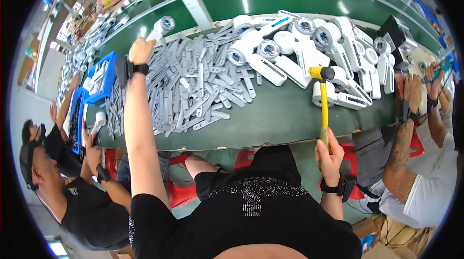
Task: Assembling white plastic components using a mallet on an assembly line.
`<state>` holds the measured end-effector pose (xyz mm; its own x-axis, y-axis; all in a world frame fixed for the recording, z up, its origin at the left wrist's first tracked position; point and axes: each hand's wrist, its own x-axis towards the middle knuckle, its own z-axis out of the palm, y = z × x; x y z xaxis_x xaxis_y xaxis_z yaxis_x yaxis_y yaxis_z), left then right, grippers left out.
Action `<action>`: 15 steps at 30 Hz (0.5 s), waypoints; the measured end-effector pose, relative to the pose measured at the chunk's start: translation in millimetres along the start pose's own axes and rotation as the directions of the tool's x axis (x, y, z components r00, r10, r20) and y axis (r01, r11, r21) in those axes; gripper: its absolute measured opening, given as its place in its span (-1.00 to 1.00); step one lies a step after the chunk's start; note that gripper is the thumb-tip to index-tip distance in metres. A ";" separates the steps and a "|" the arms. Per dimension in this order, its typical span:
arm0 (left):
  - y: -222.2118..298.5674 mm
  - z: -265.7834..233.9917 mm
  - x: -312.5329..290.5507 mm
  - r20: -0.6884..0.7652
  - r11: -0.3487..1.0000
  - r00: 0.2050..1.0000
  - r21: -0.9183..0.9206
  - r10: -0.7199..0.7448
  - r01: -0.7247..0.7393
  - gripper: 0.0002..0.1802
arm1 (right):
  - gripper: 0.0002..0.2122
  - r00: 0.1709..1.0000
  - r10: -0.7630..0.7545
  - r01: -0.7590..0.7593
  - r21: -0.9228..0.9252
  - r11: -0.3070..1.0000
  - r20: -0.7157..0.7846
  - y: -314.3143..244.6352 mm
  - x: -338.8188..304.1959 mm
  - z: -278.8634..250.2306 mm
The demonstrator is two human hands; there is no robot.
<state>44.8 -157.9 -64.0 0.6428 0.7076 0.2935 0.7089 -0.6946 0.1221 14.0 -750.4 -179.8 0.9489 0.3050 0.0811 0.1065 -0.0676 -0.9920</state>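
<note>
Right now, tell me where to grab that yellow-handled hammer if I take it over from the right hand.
Grip the yellow handle in its bare middle stretch, coming from either side. The right hand already wraps the lower end, and the head stands upright at the top over the green table. The straight, narrow shaft between them is free and probably suits a wrap grip.

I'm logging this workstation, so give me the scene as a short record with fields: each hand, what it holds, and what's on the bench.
left hand: left hand stretched forward over the bench, gripping a white round-headed part
right hand: right hand near the bench edge, gripping a yellow-handled mallet, head up
bench: green-topped bench
centre: heap of flat grey strips
right: cluster of white round-headed units
left: blue bins
others: co-workers' hands at both sides
</note>
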 end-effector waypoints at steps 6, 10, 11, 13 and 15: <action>50.8 49.4 47.1 0.181 0.797 0.981 -0.582 -0.067 0.162 -0.17 | -0.58 0.987 0.012 -0.016 -0.025 1.000 -0.160 7.6 0.7 -21.7; 85.0 33.4 2.0 -0.236 0.888 0.896 -0.187 0.375 -0.421 -0.47 | -0.60 0.944 0.101 -0.109 -0.008 0.994 -0.314 3.6 -1.4 -49.7; 98.9 9.3 -29.1 -0.210 0.861 0.884 -0.220 0.417 -0.458 -0.54 | -0.59 0.938 0.080 -0.120 -0.101 0.988 -0.337 2.4 -1.6 -58.6; 139.2 -18.8 -101.6 -0.136 0.769 0.905 -0.487 0.403 -0.415 -0.64 | -0.60 0.926 -0.039 -0.058 -0.244 0.968 -0.375 17.6 -6.3 -83.4; 179.9 -36.3 -177.9 0.066 0.704 0.866 -0.614 0.496 -0.357 -0.66 | -0.61 0.886 0.028 -0.108 -0.145 0.984 -0.463 8.9 -13.0 -88.3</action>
<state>47.4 -413.5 -59.8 0.9274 0.2766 0.2520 0.0918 -0.8211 0.5634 28.8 -838.8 -181.1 0.9813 -0.1711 0.0883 0.0459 -0.2374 -0.9703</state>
